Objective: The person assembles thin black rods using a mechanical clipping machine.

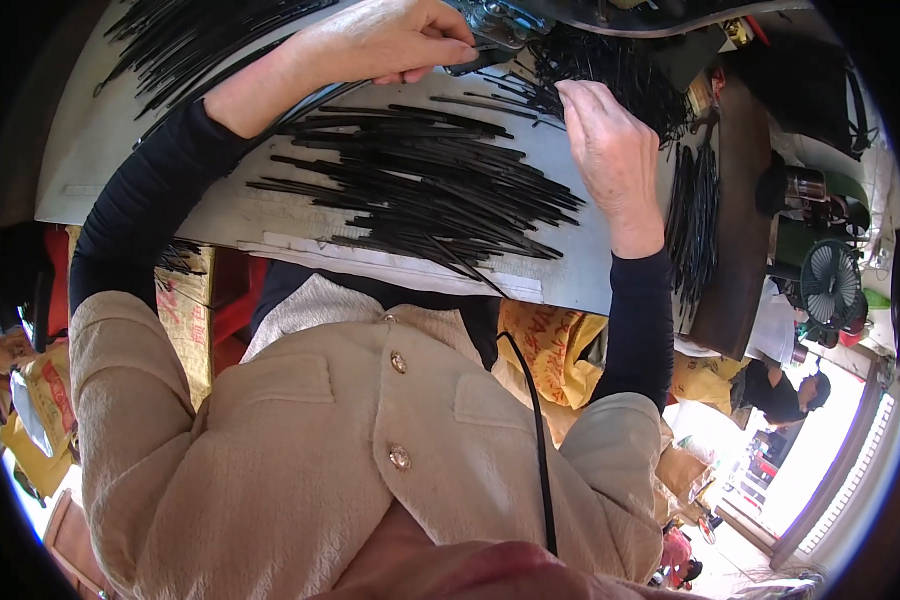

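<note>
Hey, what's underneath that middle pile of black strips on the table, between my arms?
Pale tabletop shows around the pile of black strips; whatever lies directly beneath its thick middle is covered.

Fan [831, 284] is standing far right; person [776, 392] in black is showing near bright doorway [815, 455]; yellow sack [560, 350] is lying centre-right; yellow box [186, 335] is sitting left.

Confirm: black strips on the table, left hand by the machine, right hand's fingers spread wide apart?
Not quite: the right hand has its fingers close together, as the head view shows. The rest stands: black strips on the table, left hand by the machine.
</note>
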`<state>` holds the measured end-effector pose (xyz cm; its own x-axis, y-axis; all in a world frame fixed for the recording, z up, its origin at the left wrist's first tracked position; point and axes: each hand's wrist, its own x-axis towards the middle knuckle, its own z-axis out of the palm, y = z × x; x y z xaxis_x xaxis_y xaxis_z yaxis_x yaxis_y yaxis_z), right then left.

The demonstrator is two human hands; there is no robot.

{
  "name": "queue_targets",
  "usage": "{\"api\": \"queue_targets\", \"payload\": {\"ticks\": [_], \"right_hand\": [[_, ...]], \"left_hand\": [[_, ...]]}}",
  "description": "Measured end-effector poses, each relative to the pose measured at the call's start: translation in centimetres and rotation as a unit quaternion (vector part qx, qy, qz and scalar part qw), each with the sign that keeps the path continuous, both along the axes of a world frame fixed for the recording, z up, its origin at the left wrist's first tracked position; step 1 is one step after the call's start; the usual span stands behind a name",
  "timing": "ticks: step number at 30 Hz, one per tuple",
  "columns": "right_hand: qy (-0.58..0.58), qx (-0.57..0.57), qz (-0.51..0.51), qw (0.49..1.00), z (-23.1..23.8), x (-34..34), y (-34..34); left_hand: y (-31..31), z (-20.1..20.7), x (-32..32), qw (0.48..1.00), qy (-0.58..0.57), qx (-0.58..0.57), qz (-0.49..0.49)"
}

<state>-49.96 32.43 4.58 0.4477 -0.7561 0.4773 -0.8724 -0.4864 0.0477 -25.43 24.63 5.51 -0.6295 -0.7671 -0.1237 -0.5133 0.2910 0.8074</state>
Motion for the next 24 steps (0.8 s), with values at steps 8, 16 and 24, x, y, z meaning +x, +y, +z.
{"api": "queue_targets", "payload": {"ticks": [8,16,24], "right_hand": [[-0.2,0.073,-0.024,0.977,0.5,3.7,-0.5],[-0.457,0.347,-0.016,0.819,0.5,5.7,-0.9],[-0.509,0.402,0.013,0.761,0.0,5.2,-1.5]], "left_hand": [[-1.4,-2.6,0.2,0.989,0.146,-0.001,-0.028],[-1.2,-2.0,0.9,0.966,0.232,0.113,-0.011],[-1.0,-1.9,0.8,0.948,0.278,0.154,0.003]]}}
